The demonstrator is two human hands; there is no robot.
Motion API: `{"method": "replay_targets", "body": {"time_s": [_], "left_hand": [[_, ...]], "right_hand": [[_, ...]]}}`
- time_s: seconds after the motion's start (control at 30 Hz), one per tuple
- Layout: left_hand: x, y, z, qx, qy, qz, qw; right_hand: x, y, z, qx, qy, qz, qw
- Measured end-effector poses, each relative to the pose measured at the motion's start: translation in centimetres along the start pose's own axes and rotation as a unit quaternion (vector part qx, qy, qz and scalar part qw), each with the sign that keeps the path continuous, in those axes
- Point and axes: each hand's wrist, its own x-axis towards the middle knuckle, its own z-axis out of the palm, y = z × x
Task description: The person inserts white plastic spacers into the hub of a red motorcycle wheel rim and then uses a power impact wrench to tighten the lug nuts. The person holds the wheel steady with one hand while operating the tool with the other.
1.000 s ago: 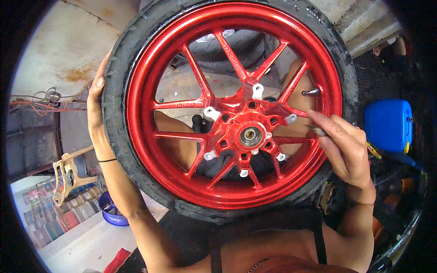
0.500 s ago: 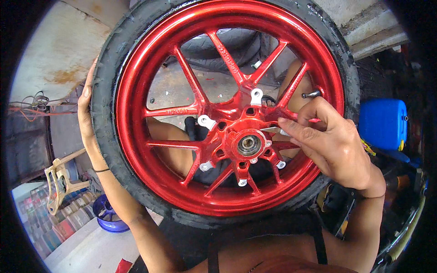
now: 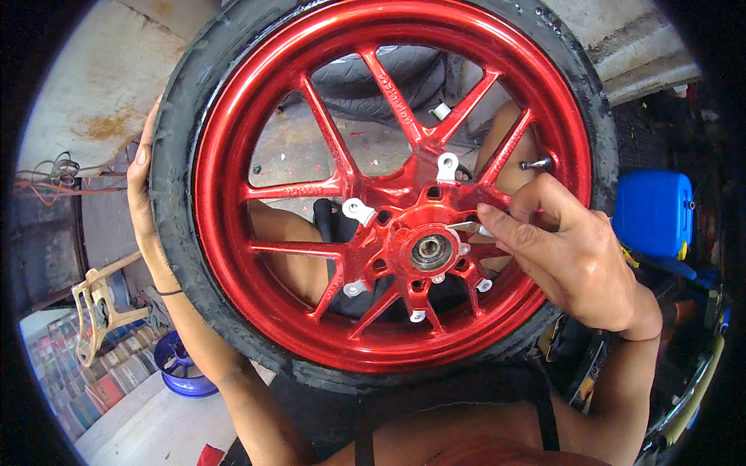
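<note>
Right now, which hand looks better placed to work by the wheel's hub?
The right hand, I'd judge: it pinches a thin, pale tool close to the hub. The left hand is against the tyre's outer left side, farther away.

On my feed, the central wheel rim (image 3: 400, 237) shines metallic red, with white tabs (image 3: 447, 176) and a charcoal tyre (image 3: 174, 179). I see a bright blue container (image 3: 653, 213) at right, and rust-brown blotches on a pale panel (image 3: 93, 85), upper left.
</note>
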Motion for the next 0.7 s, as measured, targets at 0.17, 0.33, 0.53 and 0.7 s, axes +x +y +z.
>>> {"method": "replay_targets", "body": {"time_s": [0.17,0.33,0.53,0.7], "left_hand": [[-0.20,-0.07,-0.27,-0.005,0.001,0.001,1.000],[-0.20,-0.28,-0.54,-0.014,0.001,0.000,1.000],[-0.09,-0.17,-0.73,-0.015,-0.003,0.005,1.000],[0.39,-0.12,-0.76,-0.017,-0.008,0.008,1.000]], "right_hand": [[0.19,-0.18,0.66,0.019,0.009,-0.008,1.000],[0.42,0.25,0.85,0.034,0.007,-0.020,0.999],[0.70,-0.21,0.41,-0.015,-0.002,-0.041,0.999],[0.53,-0.11,0.92,-0.019,0.002,-0.060,0.998]]}}
